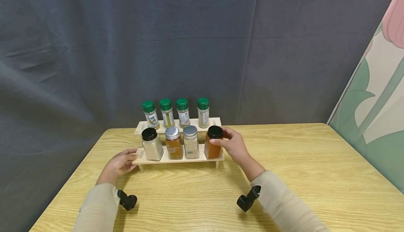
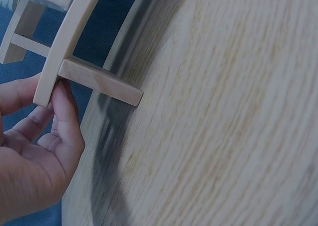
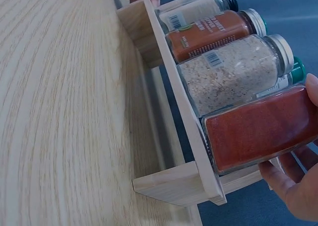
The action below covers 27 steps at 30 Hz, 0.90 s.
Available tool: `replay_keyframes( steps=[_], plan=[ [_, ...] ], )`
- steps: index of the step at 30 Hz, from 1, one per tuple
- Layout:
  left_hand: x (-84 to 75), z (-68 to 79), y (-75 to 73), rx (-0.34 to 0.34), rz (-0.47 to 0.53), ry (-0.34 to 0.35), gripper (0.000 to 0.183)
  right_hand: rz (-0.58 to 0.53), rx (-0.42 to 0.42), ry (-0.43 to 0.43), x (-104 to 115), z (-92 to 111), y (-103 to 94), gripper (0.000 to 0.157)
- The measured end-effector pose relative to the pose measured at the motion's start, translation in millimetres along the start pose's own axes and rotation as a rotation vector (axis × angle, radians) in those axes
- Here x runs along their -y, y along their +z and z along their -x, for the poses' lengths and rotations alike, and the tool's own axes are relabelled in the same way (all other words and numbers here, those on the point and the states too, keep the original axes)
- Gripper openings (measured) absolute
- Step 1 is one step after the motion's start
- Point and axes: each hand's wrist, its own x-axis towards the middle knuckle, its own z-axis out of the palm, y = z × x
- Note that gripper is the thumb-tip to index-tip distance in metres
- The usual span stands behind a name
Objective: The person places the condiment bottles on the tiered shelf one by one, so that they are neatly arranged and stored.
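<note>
A two-tier wooden spice rack (image 1: 202, 160) stands on the table. With thumb and fingers my left hand (image 1: 121, 162) pinches the left end of its lower shelf (image 2: 59, 47). My right hand (image 1: 233, 145) grips a black-lidded jar of red powder (image 3: 263, 129) at the right end of that shelf, its base at the shelf board. Left of it in the head view stand a silver-lidded jar of pale flakes (image 1: 191, 144), a silver-lidded jar of orange-red powder (image 1: 174, 147) and a black-lidded jar of cream powder (image 1: 153, 147).
Several green-capped shaker bottles (image 1: 203, 114) line the upper shelf (image 1: 216, 121). Behind the wooden table (image 1: 284, 176) hangs a grey curtain (image 1: 189, 49). A panel with a flower pattern (image 1: 375, 119) stands at the right. Each wrist carries a small black camera (image 1: 127, 201).
</note>
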Motion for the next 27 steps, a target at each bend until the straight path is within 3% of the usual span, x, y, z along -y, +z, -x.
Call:
replay_keyframes(
  steps=[11, 17, 27],
  plan=[
    [-1.1, -0.9, -5.8, 0.001, -0.025, 0.002, 0.055, 0.133, 0.001, -0.05, -6, -5, 15.9, 0.048],
    [-0.2, 0.1, -9.7, 0.006, -0.049, 0.006, 0.055, 0.143, -0.043, -0.047, -8, -10, 26.9, 0.046],
    [5.1, 1.8, -11.0, -0.006, -0.07, 0.005, 0.053, 0.167, -0.035, -0.05, -9, -7, 31.7, 0.048]
  ],
)
